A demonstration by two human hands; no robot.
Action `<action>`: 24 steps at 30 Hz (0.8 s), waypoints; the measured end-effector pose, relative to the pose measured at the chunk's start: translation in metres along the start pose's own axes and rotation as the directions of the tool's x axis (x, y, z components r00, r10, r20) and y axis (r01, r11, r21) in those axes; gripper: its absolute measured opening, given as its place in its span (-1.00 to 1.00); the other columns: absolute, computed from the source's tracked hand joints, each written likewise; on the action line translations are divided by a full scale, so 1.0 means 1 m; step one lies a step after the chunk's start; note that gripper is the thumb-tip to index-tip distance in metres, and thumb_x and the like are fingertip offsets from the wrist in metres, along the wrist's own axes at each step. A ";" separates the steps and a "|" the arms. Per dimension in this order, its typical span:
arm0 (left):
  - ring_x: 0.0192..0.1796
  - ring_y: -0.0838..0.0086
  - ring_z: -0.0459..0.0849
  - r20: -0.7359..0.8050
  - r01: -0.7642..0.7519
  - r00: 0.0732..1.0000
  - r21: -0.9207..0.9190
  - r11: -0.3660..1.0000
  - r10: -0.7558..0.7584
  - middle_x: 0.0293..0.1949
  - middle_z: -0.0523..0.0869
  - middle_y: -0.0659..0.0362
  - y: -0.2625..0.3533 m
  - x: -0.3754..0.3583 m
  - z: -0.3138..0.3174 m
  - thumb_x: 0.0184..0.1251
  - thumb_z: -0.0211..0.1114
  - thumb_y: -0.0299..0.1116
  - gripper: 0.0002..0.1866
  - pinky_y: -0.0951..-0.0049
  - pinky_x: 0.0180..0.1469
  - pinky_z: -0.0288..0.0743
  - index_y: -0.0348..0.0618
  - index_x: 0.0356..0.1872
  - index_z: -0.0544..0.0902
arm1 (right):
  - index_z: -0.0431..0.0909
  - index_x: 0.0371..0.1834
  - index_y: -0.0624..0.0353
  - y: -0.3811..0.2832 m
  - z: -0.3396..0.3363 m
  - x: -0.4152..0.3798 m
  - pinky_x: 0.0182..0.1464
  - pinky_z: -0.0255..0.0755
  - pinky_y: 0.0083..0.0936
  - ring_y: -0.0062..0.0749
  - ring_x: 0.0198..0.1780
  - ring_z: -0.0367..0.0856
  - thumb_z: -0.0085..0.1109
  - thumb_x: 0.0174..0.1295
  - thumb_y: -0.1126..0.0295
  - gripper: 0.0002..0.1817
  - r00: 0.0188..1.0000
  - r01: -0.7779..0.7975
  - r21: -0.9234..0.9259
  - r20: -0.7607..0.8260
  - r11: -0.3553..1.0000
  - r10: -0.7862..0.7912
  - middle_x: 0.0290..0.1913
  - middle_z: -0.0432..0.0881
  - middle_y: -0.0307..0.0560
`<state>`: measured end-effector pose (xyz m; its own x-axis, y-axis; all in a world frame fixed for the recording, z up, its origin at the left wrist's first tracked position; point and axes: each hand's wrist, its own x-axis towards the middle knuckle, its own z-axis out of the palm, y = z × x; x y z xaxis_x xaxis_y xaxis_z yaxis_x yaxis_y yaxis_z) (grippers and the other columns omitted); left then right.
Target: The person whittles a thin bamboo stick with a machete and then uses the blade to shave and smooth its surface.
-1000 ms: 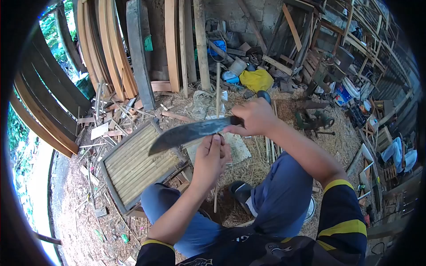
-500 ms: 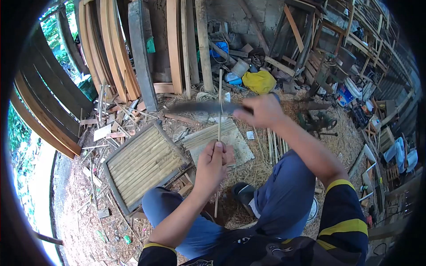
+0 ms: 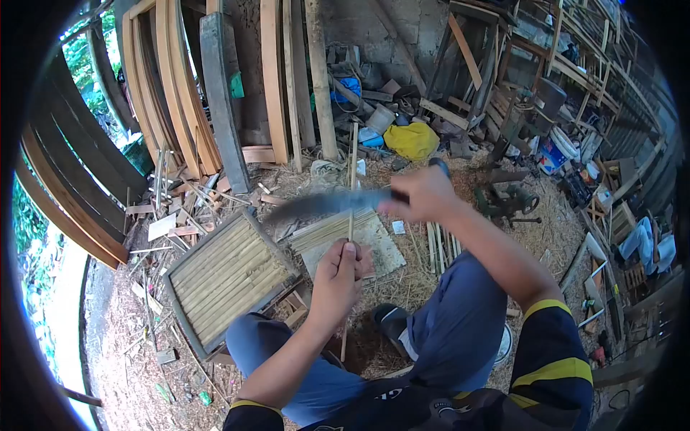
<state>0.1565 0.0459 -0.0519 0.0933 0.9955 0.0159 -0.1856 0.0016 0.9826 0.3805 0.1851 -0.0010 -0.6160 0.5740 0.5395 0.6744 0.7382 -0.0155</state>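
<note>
The dirt floor was strewn with sawdust, straw and wood offcuts. Curved planks and straight boards leaned against a rough concrete wall. A yellow bag lay among clutter at its foot. Timber racks ran along the right. Daylight and green foliage showed at the open left side.

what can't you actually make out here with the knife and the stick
All in the head view:
- Knife blade: motion-blurred, so its edge, and whether it touches the bamboo stick, cannot be told.
- Knife handle: wrapped by the right hand.
- Middle of the stick: covered by the left hand.
- Stick's lower end: lost in shadow between the legs.
- Clutter beyond the yellow bag: too small to identify.
</note>
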 end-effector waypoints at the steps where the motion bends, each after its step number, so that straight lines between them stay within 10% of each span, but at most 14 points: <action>1: -0.62 0.78 0.15 0.013 0.016 1.000 -0.022 1.000 -0.016 -0.56 0.28 0.44 0.000 0.001 0.000 0.79 -0.06 -0.14 -0.69 0.62 -0.62 0.02 -0.07 -0.21 0.45 | 0.58 -0.57 0.09 0.004 0.000 0.003 -0.47 0.50 -0.11 0.05 -0.55 0.66 0.18 0.30 -0.38 -0.30 0.994 -0.106 0.034 -0.020 0.994 0.106 -0.63 0.61 0.01; 3: -0.68 0.80 0.09 0.036 0.006 0.999 -0.077 0.997 -0.003 -0.59 0.21 0.46 0.000 -0.001 0.004 0.79 -0.06 -0.10 -0.70 0.63 -0.69 -0.05 -0.03 -0.19 0.44 | 0.57 -0.57 0.05 0.008 -0.004 0.007 -0.48 0.49 -0.12 0.02 -0.56 0.67 0.17 0.28 -0.42 -0.30 0.949 -0.307 0.095 -0.041 0.947 0.311 -0.63 0.62 -0.01; 7: -0.54 0.73 0.24 -0.020 -0.021 1.000 -0.003 1.000 0.021 -0.55 0.33 0.40 0.003 0.003 0.007 0.79 -0.06 -0.20 -0.67 0.56 -0.49 0.17 -0.13 -0.25 0.46 | 0.66 -0.53 0.08 -0.014 -0.002 -0.006 -0.44 0.53 -0.11 0.04 -0.53 0.69 0.16 0.31 -0.39 -0.31 0.994 0.110 -0.068 0.014 0.992 -0.109 -0.61 0.64 0.00; 11: -0.68 0.80 0.11 -0.005 0.046 0.999 -0.092 0.995 -0.047 -0.59 0.22 0.46 0.003 -0.003 0.008 0.78 -0.05 -0.11 -0.70 0.64 -0.68 -0.05 -0.04 -0.19 0.44 | 0.61 -0.56 0.04 0.011 -0.001 0.009 -0.46 0.51 -0.17 -0.02 -0.53 0.70 0.15 0.26 -0.45 -0.28 0.940 -0.333 0.097 -0.048 0.938 0.339 -0.61 0.63 -0.03; 15: -0.69 0.80 0.12 -0.024 -0.071 0.997 0.000 0.997 0.071 -0.60 0.23 0.46 -0.004 0.003 0.006 0.78 -0.05 -0.12 -0.70 0.63 -0.68 -0.04 -0.04 -0.20 0.44 | 0.70 -0.50 0.09 -0.021 -0.007 -0.008 -0.40 0.57 -0.13 0.03 -0.53 0.70 0.13 0.32 -0.40 -0.29 0.993 0.101 -0.048 0.070 0.994 -0.097 -0.58 0.67 0.05; 19: -0.69 0.80 0.12 -0.045 -0.023 0.999 0.014 1.000 0.024 -0.60 0.23 0.46 -0.006 0.003 -0.001 0.79 -0.05 -0.13 -0.70 0.62 -0.69 -0.04 -0.05 -0.20 0.44 | 0.66 -0.52 0.04 -0.005 -0.001 0.011 -0.43 0.56 -0.18 0.00 -0.54 0.71 0.11 0.28 -0.47 -0.27 0.945 -0.327 0.018 0.034 0.945 0.326 -0.62 0.64 0.01; 24: -0.54 0.73 0.27 -0.056 -0.094 0.993 0.100 0.991 0.100 -0.56 0.36 0.38 -0.007 0.005 -0.002 0.78 -0.04 -0.22 -0.68 0.54 -0.50 0.17 -0.18 -0.24 0.48 | 0.60 -0.54 0.09 -0.017 0.003 -0.003 -0.45 0.49 -0.13 0.00 -0.59 0.64 0.18 0.32 -0.36 -0.33 0.996 0.059 -0.106 0.066 0.993 -0.052 -0.67 0.55 -0.02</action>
<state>0.1566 0.0507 -0.0592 0.0191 0.9944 0.1036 -0.0944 -0.1014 0.9904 0.3695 0.1720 -0.0043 -0.6759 0.5566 0.4831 0.6761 0.7291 0.1058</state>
